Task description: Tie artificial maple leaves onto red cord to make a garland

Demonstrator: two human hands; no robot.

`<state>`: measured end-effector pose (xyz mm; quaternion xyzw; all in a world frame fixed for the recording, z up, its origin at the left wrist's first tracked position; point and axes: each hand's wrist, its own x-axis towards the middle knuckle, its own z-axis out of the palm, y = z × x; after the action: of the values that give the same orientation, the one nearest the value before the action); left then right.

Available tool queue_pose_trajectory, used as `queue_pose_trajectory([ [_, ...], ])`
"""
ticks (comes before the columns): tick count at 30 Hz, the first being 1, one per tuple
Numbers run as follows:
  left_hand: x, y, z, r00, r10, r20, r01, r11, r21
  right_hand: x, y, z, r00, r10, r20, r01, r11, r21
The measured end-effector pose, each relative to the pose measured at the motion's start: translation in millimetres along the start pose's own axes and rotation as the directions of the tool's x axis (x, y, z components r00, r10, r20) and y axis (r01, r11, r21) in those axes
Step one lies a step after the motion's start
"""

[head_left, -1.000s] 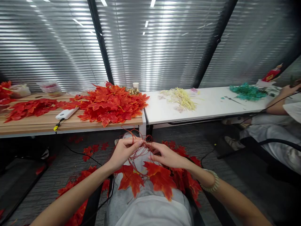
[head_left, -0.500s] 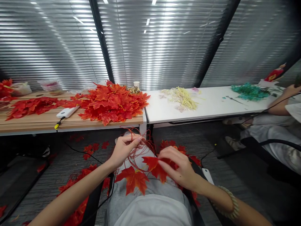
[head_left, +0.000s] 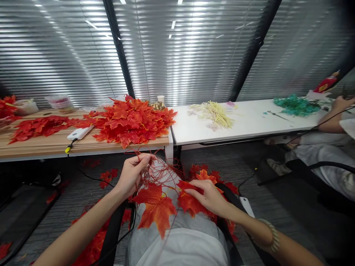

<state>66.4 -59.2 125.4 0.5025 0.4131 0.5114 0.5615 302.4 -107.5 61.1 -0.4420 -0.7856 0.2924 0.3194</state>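
My left hand [head_left: 135,171] is closed in a pinch on thin red string [head_left: 163,173], which lies in a loose tangle over my lap. With thumb and fingers, my right hand [head_left: 209,195] grips a red maple leaf [head_left: 190,201] to the right of the tangle. Another red-orange maple leaf [head_left: 156,210] lies below the string, between my two hands and touched by neither. The joins between leaves and string are too fine to make out.
A big heap of red leaves [head_left: 133,122] and a white power bank [head_left: 80,132] occupy the wooden table. Yellow strips [head_left: 219,114] and teal pieces [head_left: 298,105] lie on the white table [head_left: 249,125]. Another person's arm [head_left: 332,116] is at far right. Leaves litter the floor.
My left hand has moved left, spreading the string. My right hand has shifted slightly with its leaf. The free leaf has turned and shows more of its face.
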Motion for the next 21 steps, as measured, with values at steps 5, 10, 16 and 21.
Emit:
queue_pose_trajectory([
  [5, -2.6, -1.6, -1.3, 1.000, -0.022, -0.014, 0.021, 0.999, -0.034, -6.1, 6.0, 1.2, 0.997, -0.039, 0.068, 0.039, 0.999, 0.004],
  [10, -4.5, 0.2, 0.9, 0.998, 0.040, -0.044, -0.038, 0.998, 0.049, -4.0, 1.8, 2.3, 0.993, -0.028, 0.118, 0.027, 1.000, 0.012],
  [16, -2.6, 3.3, -10.4, 0.990, 0.107, -0.097, -0.098, 0.991, 0.095, -5.7, 4.5, -7.1, 0.991, 0.005, 0.133, -0.005, 1.000, -0.001],
  [21, 1.8, 5.4, -19.0, 0.986, 0.069, -0.151, -0.068, 0.998, 0.010, -10.3, 9.3, -14.3, 0.982, 0.060, 0.177, -0.054, 0.998, -0.038],
])
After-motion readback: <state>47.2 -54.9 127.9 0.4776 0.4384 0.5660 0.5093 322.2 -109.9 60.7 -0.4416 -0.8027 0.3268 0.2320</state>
